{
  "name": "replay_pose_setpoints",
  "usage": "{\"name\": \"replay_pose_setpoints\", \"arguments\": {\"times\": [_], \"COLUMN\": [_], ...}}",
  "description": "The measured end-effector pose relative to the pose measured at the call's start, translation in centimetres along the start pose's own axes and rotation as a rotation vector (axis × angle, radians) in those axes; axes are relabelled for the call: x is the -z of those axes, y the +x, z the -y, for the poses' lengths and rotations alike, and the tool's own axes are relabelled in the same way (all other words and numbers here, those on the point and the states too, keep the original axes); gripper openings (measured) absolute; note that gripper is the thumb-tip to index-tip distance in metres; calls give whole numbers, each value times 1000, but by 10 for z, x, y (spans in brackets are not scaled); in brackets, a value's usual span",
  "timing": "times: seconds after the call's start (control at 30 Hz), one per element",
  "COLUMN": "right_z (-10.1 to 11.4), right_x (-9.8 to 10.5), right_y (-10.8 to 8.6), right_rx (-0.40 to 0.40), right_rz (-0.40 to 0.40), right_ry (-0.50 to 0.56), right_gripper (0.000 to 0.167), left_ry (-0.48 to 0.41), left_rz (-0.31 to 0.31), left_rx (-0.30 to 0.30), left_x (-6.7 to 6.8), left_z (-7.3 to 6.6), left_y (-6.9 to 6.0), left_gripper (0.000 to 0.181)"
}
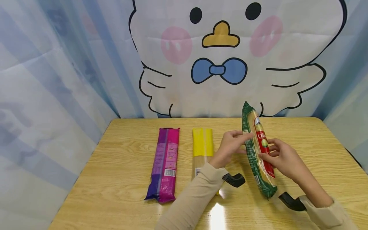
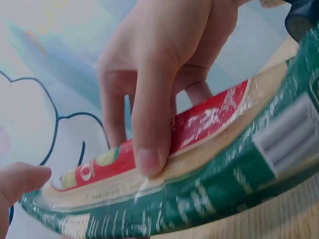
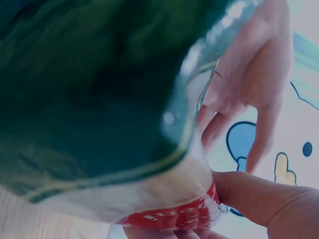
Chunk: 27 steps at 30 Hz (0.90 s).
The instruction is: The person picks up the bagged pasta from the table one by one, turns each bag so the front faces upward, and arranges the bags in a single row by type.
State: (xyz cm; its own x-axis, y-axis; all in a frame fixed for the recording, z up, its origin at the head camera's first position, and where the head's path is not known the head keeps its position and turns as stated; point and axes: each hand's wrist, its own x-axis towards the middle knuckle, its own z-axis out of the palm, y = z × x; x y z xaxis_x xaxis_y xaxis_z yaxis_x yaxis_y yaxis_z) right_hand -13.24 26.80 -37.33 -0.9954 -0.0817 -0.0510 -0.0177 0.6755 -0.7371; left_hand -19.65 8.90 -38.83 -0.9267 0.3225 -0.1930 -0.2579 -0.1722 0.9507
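Note:
A green packet with a red label (image 1: pixel 263 140) is held tilted, its upper end raised, right of centre in the head view. My right hand (image 1: pixel 287 158) grips its right side, thumb on the front and fingers behind. On the opposite side is my left hand (image 1: pixel 230 147), fingers fairly straight at the packet and partly hidden by it. The left wrist view has the left thumb (image 2: pixel 22 181) beside the packet's end and the right hand (image 2: pixel 159 59) pinching the packet (image 2: pixel 209 199). Green wrapping (image 3: pixel 99 99) fills much of the right wrist view, with the left hand (image 3: pixel 254 74) beyond.
A pink and purple packet (image 1: pixel 164 166) lies left on the wooden table (image 1: pixel 120 166). Beside it lies a yellow-topped packet (image 1: pixel 202 142), partly covered by my left forearm. A curtain with a cartoon face (image 1: pixel 221 102) hangs behind the table.

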Motion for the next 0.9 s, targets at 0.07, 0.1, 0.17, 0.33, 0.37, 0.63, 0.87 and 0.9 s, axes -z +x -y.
{"name": "replay_pose_setpoints", "arguments": {"times": [0.07, 0.1, 0.17, 0.33, 0.37, 0.63, 0.87, 0.9], "right_z": [2, 2, 4, 5, 5, 10, 14, 14], "right_x": [0, -1, -1, -4, -4, -9, -12, -13], "right_y": [0, 0, 0, 0, 0, -1, -1, -1], "right_rx": [11, 15, 21, 50, 54, 62, 63, 65], "right_rz": [-11, -16, -28, -69, -78, -92, -92, -94], "right_ry": [-32, -46, -77, -158, -175, -246, -252, -254], "right_gripper": [68, 66, 65, 62, 62, 56, 54, 54], "left_ry": [14, 21, 38, 63, 66, 73, 40, 40], "left_rz": [-35, -57, -96, -148, -152, -209, -259, -270], "left_rx": [4, 8, 12, 4, -3, -28, -35, -31], "left_x": [-4, -6, -10, -17, -18, -26, -30, -31], "left_z": [0, 0, 1, 3, 3, 11, 17, 17], "left_y": [-1, -1, -1, 0, 1, 1, 3, 3], "left_gripper": [57, 59, 61, 53, 49, 34, 29, 28]}}
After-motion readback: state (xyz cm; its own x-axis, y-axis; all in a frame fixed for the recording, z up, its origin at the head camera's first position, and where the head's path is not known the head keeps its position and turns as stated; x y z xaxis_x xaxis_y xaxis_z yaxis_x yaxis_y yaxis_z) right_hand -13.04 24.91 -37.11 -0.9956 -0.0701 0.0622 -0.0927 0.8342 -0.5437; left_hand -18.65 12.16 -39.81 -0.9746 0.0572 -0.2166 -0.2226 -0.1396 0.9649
